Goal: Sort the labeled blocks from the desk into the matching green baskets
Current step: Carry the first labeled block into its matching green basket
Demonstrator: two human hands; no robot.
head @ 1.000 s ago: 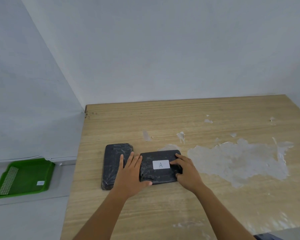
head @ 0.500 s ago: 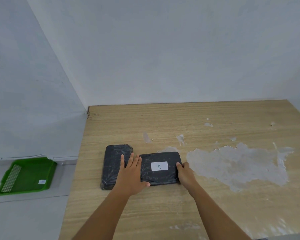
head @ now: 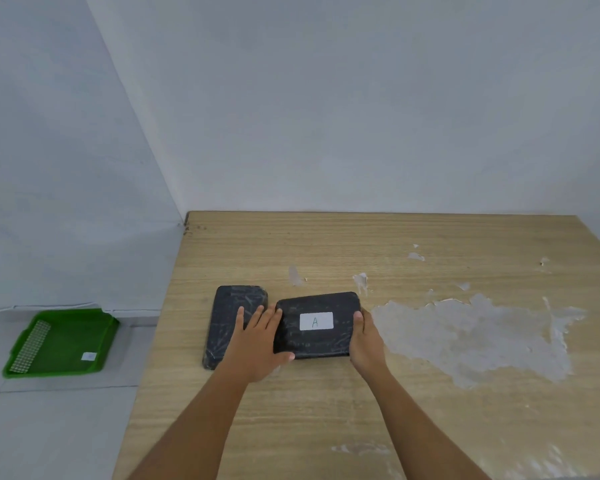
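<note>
Head view: both hands are clamping the A block [head: 317, 325] at lower centre.
Left hand [head: 257, 344] and right hand [head: 368, 341] are pressing its short ends; the glossy wrap looks slippery, likely rigid.

Pale grey walls [head: 326, 98] meet in a corner at the table's [head: 430, 427] far left corner. Its wood-grain top has worn, peeling patches [head: 471, 341]. Grey floor [head: 49, 427] lies left.

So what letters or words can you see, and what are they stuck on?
"A": handwritten on the white label on top of the black block held between both hands, on the desk.
Small white tag inside the green basket on the floor: too small and blurred to read.
Other black block, left of the first: no label shows.
</note>
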